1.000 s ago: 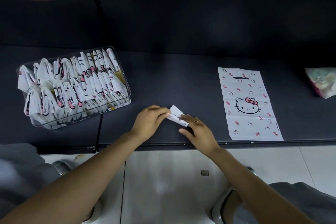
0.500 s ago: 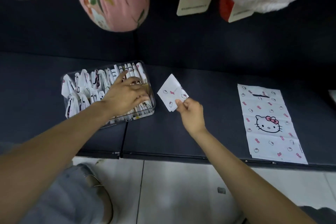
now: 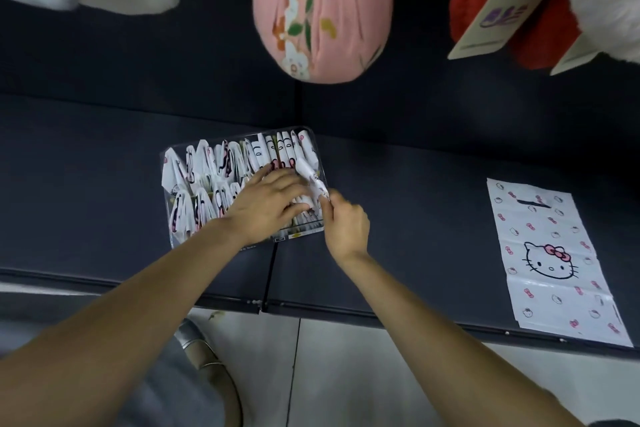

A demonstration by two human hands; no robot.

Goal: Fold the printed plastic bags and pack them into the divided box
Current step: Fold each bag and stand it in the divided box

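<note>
Half a second ago the right hand (image 3: pixel 346 224) held the folded bag (image 3: pixel 309 177) clear of the divided box (image 3: pixel 242 184); now it has carried it to the box's right end and pinches its lower corner at the rim. That bag is a small white packet with pink and black print, tilted, its upper part over the packed rows. Fingers of the left hand (image 3: pixel 268 206) lie fairly straight and spread across the packed bags, pressing them leftward. Inside the clear box, two rows of upright folded bags fill nearly all the room, with only a narrow gap at the right end. One flat bag (image 3: pixel 550 260) lies unfolded well to the right on the dark counter (image 3: pixel 415 218), reaching its front edge.
</note>
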